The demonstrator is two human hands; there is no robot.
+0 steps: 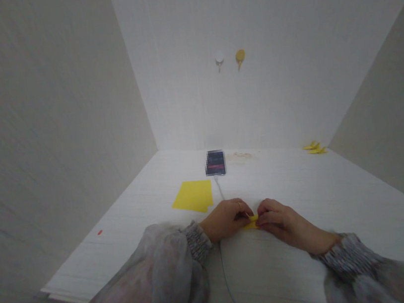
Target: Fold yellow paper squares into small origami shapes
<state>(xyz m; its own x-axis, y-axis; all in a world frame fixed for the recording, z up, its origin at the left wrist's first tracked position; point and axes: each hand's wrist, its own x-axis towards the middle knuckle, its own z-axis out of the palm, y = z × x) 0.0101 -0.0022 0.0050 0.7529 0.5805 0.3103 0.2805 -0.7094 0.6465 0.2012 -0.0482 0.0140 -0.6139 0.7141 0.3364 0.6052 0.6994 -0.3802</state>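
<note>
Small folded paper (251, 222) matt yellow; flat sheet (193, 196) same matt paper; tabletop (305, 192) pale, faint grain; sleeves (166, 272) sheer cloth.

A white wood-grain bench (305, 192) is boxed in on three sides. Behind the bench, a pale panelled back wall (283, 34) is seen. A plain beige left wall (32, 120) and right wall (400, 118) are set beside the bench. High above it, a white peg (219, 58) and a yellow peg (240, 56) are fixed side by side. Light is dim and even.
</note>
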